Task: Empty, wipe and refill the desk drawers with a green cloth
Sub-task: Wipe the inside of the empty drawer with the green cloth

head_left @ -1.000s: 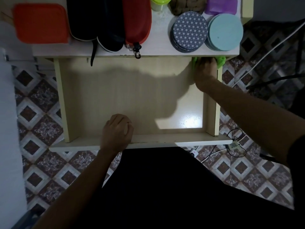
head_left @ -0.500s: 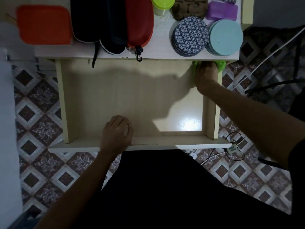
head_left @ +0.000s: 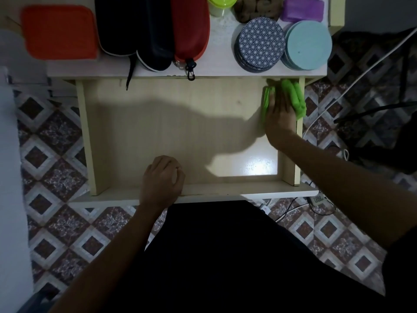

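Head camera looks straight down on a pale wooden drawer [head_left: 158, 132] pulled fully out from under a white desk [head_left: 216, 66], above a patterned tile floor. Nothing lies on the drawer's floor, so the emptying looks done and the wiping step appears to be in hand. On the desk lie the things that presumably came out of it: an orange square lid or box [head_left: 59, 31], two dark zip cases [head_left: 135, 30], a red zip case [head_left: 190, 28], a stack of round patterned coasters [head_left: 260, 44] and a stack of pale blue ones [head_left: 308, 45]. The right hand [head_left: 279, 114] lies flat, fingers out, pressing the green cloth [head_left: 295, 98] into the far right corner against the side wall. The left hand [head_left: 161, 179] grips the drawer's front edge, fingers curled over it, steadying it. Next the cloth likely needs sweeping leftward across the unwiped floor, then along the walls, before anything goes back in. Only one piece of writing reads: "JBL" on a small device [head_left: 317, 199] on the floor among cables, at lower right.
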